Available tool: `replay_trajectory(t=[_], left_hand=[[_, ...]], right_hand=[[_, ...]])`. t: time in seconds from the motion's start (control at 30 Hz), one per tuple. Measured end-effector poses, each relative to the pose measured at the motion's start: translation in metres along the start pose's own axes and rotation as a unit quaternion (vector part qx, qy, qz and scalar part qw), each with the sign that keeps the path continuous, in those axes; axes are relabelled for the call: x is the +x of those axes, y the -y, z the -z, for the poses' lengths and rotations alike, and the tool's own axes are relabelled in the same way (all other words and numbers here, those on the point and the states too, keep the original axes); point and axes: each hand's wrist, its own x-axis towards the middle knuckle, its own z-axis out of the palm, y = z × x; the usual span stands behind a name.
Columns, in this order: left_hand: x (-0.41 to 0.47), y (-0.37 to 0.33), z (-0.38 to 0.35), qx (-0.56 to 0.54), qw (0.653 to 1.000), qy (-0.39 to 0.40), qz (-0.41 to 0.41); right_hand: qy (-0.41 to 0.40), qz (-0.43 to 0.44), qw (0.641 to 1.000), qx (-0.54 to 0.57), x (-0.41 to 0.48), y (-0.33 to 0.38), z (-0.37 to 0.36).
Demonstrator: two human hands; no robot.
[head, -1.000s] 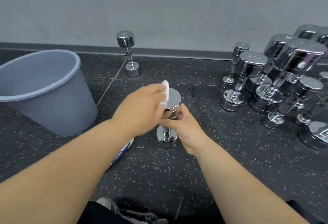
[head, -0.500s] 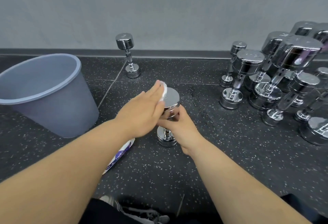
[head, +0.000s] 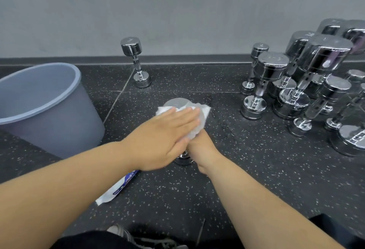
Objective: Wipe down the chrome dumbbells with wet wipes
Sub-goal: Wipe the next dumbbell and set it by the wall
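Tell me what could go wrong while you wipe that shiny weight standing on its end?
The dumbbell stands on one end, so the flat left hand pressing the wipe on its top might tip it; only the right hand steadies it. If it fell, it could knock the upright dumbbells on the right or land near the shoe.

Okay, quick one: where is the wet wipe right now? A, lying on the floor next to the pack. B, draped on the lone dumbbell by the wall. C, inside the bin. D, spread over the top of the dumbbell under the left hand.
D: the wipe lies over the top end of the upright dumbbell, pressed flat by the left hand, while the right hand holds the dumbbell lower down.
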Motion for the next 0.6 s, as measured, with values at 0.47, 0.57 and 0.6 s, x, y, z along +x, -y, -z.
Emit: replay_trajectory(t=[0.47, 0.57, 0.6], left_hand=[[0.004, 0.012, 0.012, -0.231, 0.874, -0.29, 0.314], [0.022, 0.005, 0.006, -0.195, 0.921, -0.232, 0.246], [0.023, 0.005, 0.004, -0.161, 0.939, -0.199, 0.229]], right_hand=[[-0.049, -0.046, 0.987, 0.143, 0.006, 0.006, 0.018], [-0.049, -0.039, 0.981, 0.184, -0.001, 0.013, 0.022], [-0.05, -0.039, 0.979, 0.195, -0.003, 0.015, 0.024]])
